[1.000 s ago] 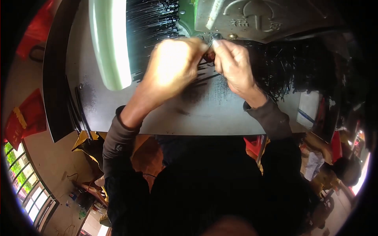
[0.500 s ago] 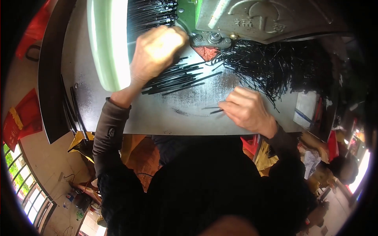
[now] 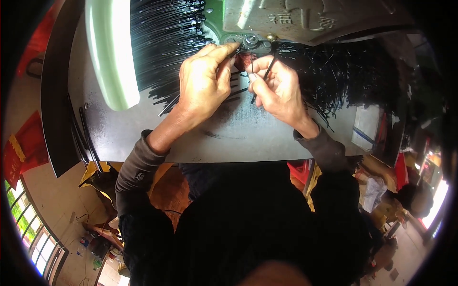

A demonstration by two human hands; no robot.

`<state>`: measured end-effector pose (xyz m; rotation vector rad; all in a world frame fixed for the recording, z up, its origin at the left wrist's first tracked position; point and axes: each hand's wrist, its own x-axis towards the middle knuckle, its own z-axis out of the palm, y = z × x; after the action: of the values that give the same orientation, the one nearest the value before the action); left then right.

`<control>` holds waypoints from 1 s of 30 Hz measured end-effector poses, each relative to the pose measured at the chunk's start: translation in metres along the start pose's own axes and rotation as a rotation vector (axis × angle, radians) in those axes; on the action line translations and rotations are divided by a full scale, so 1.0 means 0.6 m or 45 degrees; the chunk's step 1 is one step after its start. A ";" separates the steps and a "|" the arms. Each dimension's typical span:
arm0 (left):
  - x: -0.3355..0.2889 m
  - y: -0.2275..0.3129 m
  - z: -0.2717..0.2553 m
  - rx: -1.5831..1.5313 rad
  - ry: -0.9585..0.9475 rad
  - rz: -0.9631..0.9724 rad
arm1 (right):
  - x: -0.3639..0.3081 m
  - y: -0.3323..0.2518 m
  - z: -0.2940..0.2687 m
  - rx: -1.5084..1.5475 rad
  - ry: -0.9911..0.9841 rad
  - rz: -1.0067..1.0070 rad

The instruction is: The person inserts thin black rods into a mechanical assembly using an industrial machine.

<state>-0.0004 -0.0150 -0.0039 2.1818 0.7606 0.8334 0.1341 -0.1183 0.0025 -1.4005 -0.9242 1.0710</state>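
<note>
My left hand (image 3: 205, 78) reaches to the metal tooling block (image 3: 250, 43) at the base of a green machine. Its thumb and index finger are closed in a pinch by the block; what they hold is hidden. Close beside it, my right hand (image 3: 279, 88) is closed on thin black wires (image 3: 270, 67), which stick up and down from its fingers. A red piece (image 3: 244, 61) shows between the hands, under the block. To the left of my left hand lies a thick layer of black wires (image 3: 160, 52), several with shiny metal ends. More wires lie partly hidden beneath my hands.
A tangled heap of black wires (image 3: 329, 81) covers the table's right side. A bright lamp tube (image 3: 110, 57) hangs over the left part of the metal table (image 3: 191, 143). The machine's grey cover (image 3: 305, 19) overhangs at the back. Several wires (image 3: 86, 136) lean at the left edge.
My right hand has moved up and left with its wires, from the front of the table to the tooling block. My left hand has shifted down and right, uncovering more of the wire layer.
</note>
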 end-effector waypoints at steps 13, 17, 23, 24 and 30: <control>0.007 -0.011 0.011 -0.086 0.100 0.058 | 0.006 0.001 -0.005 0.079 -0.040 0.003; 0.009 -0.009 0.011 -0.077 0.091 0.042 | 0.007 0.001 -0.008 0.061 -0.041 0.007; 0.010 0.000 0.008 0.021 0.094 0.108 | 0.009 -0.007 -0.012 0.052 -0.043 0.047; 0.014 0.005 0.004 0.058 0.064 0.105 | 0.011 -0.010 -0.014 0.056 -0.038 0.042; 0.029 0.000 0.013 0.105 0.066 0.148 | 0.020 -0.010 -0.020 0.060 -0.013 0.038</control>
<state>0.0165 -0.0057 -0.0022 2.3030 0.7102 0.9353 0.1491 -0.1095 0.0068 -1.3747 -0.8827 1.1163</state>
